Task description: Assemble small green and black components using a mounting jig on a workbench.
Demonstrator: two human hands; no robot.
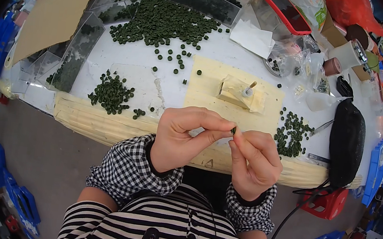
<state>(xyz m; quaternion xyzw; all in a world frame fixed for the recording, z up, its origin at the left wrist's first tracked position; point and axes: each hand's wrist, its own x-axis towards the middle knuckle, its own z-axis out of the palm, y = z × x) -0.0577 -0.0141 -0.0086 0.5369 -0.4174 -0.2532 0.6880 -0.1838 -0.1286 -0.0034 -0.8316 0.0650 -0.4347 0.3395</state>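
My left hand point(188, 136) and my right hand point(255, 161) meet over the near edge of the table. Between their fingertips is a small dark green round piece point(233, 130), mostly covered by the fingers. Both hands are closed in a pinch around it. Beyond them, a block wrapped in pale tape point(235, 95) sits on a yellowish sheet point(200, 89), with a short brown-tipped peg point(251, 86) standing up from it. Similar green pieces lie in a small pile point(111, 93) to the left and a flatter group point(291, 134) to the right.
A large heap of green pieces point(161, 18) spreads at the back, beside clear plastic boxes point(82, 51). Cardboard point(59, 5) leans at the left. White tissue point(251, 37), a red-edged phone point(286, 9), tweezers point(322, 127) and a black pouch point(347, 138) lie rightward.
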